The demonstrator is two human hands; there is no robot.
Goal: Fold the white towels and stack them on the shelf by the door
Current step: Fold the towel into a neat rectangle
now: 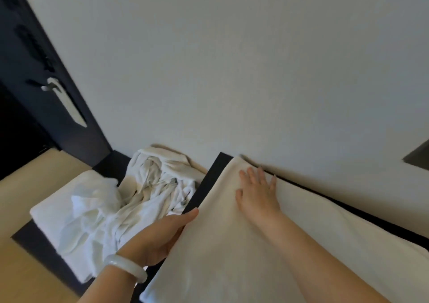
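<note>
A large white towel [232,251] lies spread flat on a dark shelf top [216,170] against the wall. My right hand [257,191] presses flat on its far part, fingers straight and spread. My left hand [162,235], with a pale bangle on the wrist, sits at the towel's left edge with fingers extended along and under the edge. To the left, a heap of crumpled white towels [151,186] lies on a lower dark surface, and a smoother white towel [60,212] rests beside it.
A dark door [34,82] with a silver lever handle [62,98] stands at the left. A plain pale wall [232,70] backs the shelf. Light wooden flooring [25,182] shows at the lower left. A dark object [417,156] juts in at the right edge.
</note>
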